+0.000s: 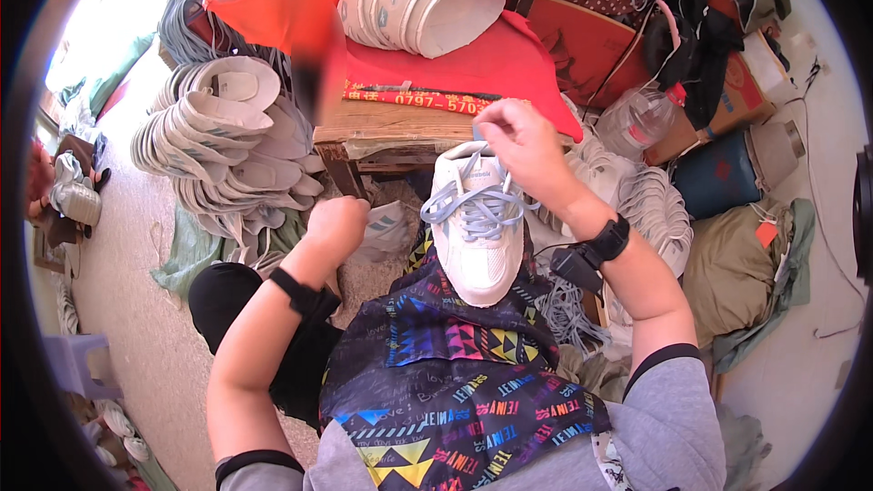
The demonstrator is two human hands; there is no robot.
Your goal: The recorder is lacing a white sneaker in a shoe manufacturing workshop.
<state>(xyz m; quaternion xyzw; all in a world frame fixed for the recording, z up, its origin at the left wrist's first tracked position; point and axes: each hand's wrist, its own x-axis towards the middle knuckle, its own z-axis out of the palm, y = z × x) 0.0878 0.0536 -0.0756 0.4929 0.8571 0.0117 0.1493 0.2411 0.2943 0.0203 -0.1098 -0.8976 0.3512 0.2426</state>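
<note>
A white sneaker (479, 259) rests toe toward me above my patterned apron (455, 382), against the front of a wooden stool (391, 125). Grey-blue shoelaces (482, 209) thread its eyelets and lie in loose loops over the upper. My right hand (532, 150) hovers at the ankle opening by the tongue, thumb and fingers curled together; whatever they pinch is hidden. Left of the sneaker, apart from it, my left hand (338, 225) is closed in a fist, and its contents do not show. Both wrists wear black bands.
Stacked shoe uppers (214, 127) stand on the left, with another nested row (418, 14) on the red cloth (518, 59) atop the stool. More white uppers (655, 205), a bundle of laces (573, 314) and a plastic bottle (637, 118) are at right.
</note>
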